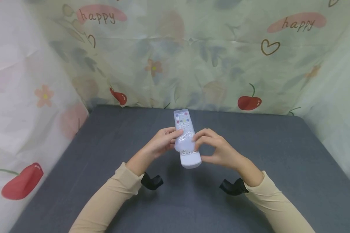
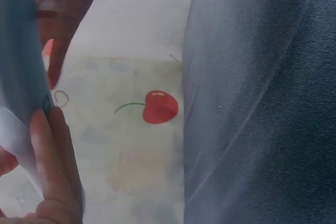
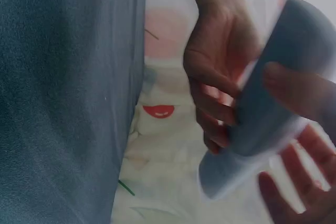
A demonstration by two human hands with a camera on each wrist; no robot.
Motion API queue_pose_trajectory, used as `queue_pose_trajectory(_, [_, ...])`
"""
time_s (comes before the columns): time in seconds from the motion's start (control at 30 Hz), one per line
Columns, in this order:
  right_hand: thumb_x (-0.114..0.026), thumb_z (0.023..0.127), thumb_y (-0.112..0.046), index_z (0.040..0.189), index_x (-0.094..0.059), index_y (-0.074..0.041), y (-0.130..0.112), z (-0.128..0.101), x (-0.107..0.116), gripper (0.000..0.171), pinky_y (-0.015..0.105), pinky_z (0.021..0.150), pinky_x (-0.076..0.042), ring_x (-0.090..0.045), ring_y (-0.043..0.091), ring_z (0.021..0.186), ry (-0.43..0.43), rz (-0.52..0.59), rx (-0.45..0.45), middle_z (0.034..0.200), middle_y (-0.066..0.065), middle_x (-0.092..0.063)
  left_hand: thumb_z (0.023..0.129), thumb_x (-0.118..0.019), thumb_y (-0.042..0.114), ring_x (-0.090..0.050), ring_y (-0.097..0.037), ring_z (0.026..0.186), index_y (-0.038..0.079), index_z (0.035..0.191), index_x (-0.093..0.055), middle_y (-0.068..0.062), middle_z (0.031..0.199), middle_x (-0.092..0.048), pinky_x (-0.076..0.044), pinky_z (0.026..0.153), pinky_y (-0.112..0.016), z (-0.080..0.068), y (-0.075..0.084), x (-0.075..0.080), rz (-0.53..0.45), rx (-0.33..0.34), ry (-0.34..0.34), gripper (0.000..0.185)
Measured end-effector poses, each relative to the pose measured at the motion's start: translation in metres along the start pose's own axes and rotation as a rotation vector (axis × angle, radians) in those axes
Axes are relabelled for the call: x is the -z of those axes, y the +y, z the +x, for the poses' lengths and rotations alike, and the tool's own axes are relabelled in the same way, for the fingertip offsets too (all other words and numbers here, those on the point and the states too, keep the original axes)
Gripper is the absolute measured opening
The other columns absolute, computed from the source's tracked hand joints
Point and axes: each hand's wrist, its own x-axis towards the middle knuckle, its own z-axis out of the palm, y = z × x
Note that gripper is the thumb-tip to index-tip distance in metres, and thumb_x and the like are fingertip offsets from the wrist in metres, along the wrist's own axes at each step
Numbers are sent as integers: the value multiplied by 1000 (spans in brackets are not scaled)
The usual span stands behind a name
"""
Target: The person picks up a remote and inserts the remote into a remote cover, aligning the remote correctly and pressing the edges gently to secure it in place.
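Observation:
In the head view, a white remote control is held tilted above the table, buttons facing up. A translucent plastic sleeve covers its far part, crumpled near the middle; the near end is bare. My left hand grips the covered part from the left, thumb on top. My right hand pinches at the near right side, fingertips by the sleeve's edge and thumb lower on the remote. The right wrist view shows the remote's back with the right thumb against it. Motion blurs both wrist views.
Beneath the hands lies a dark grey table. A patterned cloth with cherries and hearts hangs behind it and along both sides. Black straps sit at both wrists, below beige sleeves.

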Motion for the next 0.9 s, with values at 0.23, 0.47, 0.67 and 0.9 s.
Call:
queue_pose_trajectory(0.23, [-66,77,6,91,-60,-12,2,-3,5,24,31,85,-48,-52,13,99,-114,19,-188,104,4,-59,93,-55,17,-66,-14,89,2,133,-44,-21,121,-61,-54,80,-33,1,-7,0,156,-46,25,44])
queue_pose_trajectory(0.47, [-61,90,-13,99,-56,-4,11,4,-1,13,24,67,-52,-62,15,78,153,9,-559,88,11,-63,91,-59,15,-61,-27,110,6,135,-43,-21,128,-57,-51,91,-44,-3,-9,-9,257,-94,-52,48])
queue_pose_trajectory(0.67, [-51,97,-19,101,-52,-1,17,10,-5,18,27,65,-52,-59,24,69,115,91,-687,82,18,-61,90,-61,14,-63,-25,106,5,133,-45,-21,122,-60,-53,88,-42,-5,-10,-14,286,-110,-42,47])
queue_pose_trajectory(0.9, [-50,97,-16,94,-51,-3,15,14,-4,14,28,62,-52,-55,18,64,75,89,-653,74,13,-56,93,-57,21,-64,-19,95,7,126,-53,-16,116,-65,-55,71,-32,-8,-11,-22,347,-159,65,36])
